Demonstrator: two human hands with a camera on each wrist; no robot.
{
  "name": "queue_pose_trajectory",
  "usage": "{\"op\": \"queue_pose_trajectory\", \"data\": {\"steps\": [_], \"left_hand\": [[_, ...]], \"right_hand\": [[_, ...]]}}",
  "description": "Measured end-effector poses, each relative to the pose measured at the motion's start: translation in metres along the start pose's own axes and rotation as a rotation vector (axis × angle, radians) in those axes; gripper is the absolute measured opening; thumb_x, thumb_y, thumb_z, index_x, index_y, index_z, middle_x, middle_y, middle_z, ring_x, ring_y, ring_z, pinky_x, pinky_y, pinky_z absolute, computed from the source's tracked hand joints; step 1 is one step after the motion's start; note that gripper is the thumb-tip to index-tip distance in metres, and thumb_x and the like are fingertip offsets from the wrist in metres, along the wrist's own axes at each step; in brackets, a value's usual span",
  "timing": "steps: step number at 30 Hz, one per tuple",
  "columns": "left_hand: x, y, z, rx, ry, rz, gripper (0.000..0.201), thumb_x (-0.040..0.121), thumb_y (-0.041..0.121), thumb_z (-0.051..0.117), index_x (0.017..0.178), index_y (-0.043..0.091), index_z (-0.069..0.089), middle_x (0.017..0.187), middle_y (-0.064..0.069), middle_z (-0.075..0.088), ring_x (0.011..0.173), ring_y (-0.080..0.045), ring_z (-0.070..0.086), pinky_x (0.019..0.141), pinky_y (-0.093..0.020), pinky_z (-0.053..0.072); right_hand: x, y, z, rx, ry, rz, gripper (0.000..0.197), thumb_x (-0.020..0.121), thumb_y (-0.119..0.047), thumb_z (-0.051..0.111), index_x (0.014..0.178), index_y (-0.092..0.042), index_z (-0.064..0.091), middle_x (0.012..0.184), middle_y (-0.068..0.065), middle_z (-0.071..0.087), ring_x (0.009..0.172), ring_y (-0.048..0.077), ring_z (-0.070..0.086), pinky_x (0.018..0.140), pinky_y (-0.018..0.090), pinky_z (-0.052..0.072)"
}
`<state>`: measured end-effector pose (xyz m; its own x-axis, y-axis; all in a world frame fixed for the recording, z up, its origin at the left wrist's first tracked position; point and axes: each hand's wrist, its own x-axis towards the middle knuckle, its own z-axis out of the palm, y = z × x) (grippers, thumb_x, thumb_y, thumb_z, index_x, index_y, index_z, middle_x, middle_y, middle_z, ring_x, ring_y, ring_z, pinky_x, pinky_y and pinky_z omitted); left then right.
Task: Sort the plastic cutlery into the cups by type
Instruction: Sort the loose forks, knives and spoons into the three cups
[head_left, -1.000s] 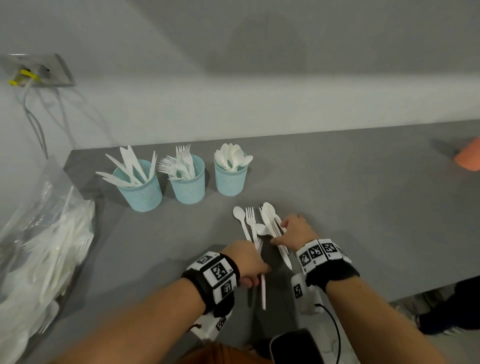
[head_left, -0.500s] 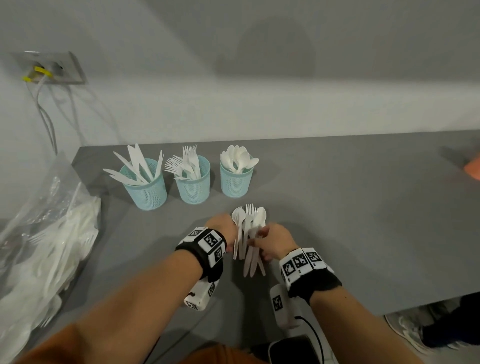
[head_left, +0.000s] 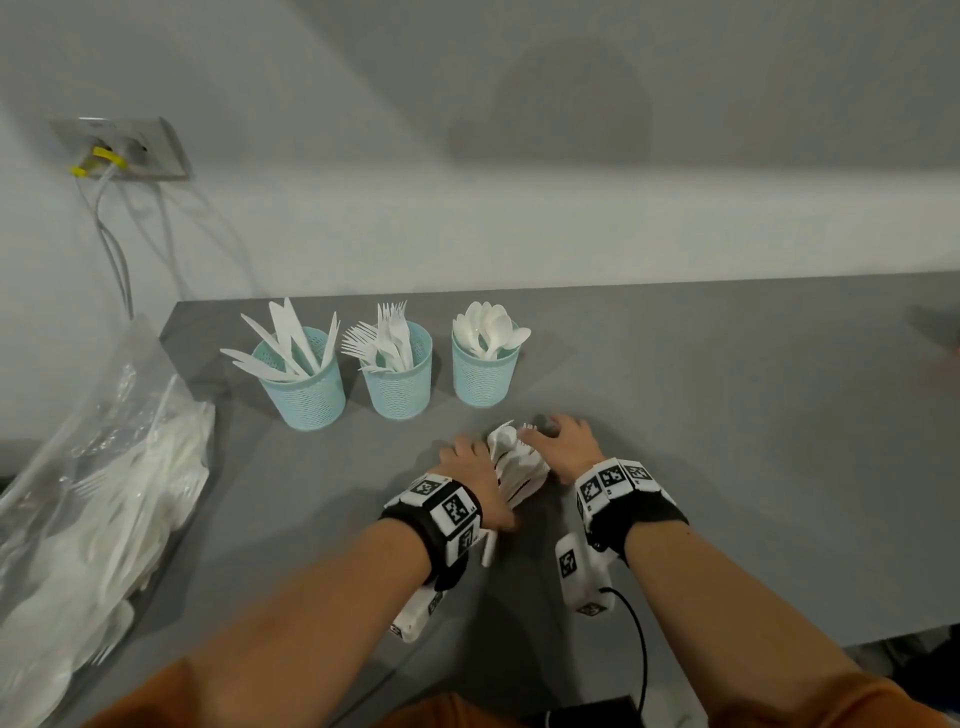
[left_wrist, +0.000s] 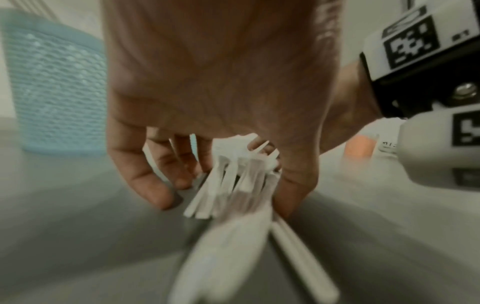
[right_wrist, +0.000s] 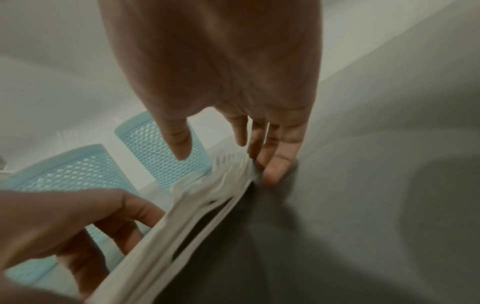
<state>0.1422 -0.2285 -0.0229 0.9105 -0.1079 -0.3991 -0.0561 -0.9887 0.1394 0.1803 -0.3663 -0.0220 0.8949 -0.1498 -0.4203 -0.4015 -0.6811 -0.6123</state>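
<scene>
Three teal mesh cups stand in a row at the back left: a knife cup, a fork cup and a spoon cup. In front of the spoon cup, a mixed bundle of white cutlery sits between my hands. My left hand grips the bundle with curled fingers on one side and the thumb on the other. My right hand is spread, and its straight fingers touch the head ends of the bundle.
A clear plastic bag full of white cutlery lies along the left edge of the grey table. Cables hang from a wall outlet. The table's front edge runs at the lower right. A blurred orange object stands far right.
The loose pieces that lay spread on the table have been pushed together into one bundle. My left hand now grips it, and my right hand has moved up to its head ends.
</scene>
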Motion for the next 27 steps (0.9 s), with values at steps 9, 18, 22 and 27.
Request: {"op": "queue_pose_trajectory", "data": {"steps": [9,18,22,27], "left_hand": [[0.007,-0.02,0.0,0.064,-0.011,0.168,0.066,0.072,0.018,0.075,0.125,0.006,0.038,0.13,-0.016,0.043,0.12,-0.033,0.044,0.097,-0.043,0.044],[0.008,-0.025,-0.003,0.078,-0.011,0.174,0.05,0.085,0.018,0.062,0.127,0.002,0.041,0.133,-0.018,0.049,0.121,-0.033,0.049,0.099,-0.039,0.039],[0.007,-0.029,-0.005,0.132,-0.049,0.18,0.057,0.083,0.026,0.066,0.129,0.002,0.042,0.134,-0.017,0.047,0.122,-0.032,0.047,0.1,-0.038,0.039],[0.005,-0.038,-0.003,0.178,-0.011,0.24,0.054,0.086,0.027,0.062,0.13,0.001,0.042,0.135,-0.018,0.044,0.124,-0.032,0.042,0.101,-0.037,0.035]], "right_hand": [[-0.013,-0.015,0.013,-0.097,-0.186,-0.059,0.026,0.078,-0.016,0.053,0.098,-0.015,0.07,0.098,0.004,0.053,0.116,0.027,0.048,0.091,0.04,0.052],[-0.02,-0.017,0.018,-0.146,-0.186,-0.096,0.023,0.085,-0.019,0.051,0.1,-0.016,0.068,0.11,0.008,0.065,0.107,0.028,0.058,0.096,0.035,0.045],[-0.03,-0.019,0.015,-0.18,-0.213,-0.116,0.021,0.088,-0.025,0.052,0.104,-0.02,0.064,0.115,0.005,0.06,0.116,0.026,0.052,0.106,0.038,0.037],[-0.032,-0.019,0.019,-0.209,-0.271,-0.137,0.025,0.085,-0.034,0.06,0.107,-0.023,0.065,0.121,0.002,0.061,0.114,0.021,0.053,0.094,0.029,0.04]]}}
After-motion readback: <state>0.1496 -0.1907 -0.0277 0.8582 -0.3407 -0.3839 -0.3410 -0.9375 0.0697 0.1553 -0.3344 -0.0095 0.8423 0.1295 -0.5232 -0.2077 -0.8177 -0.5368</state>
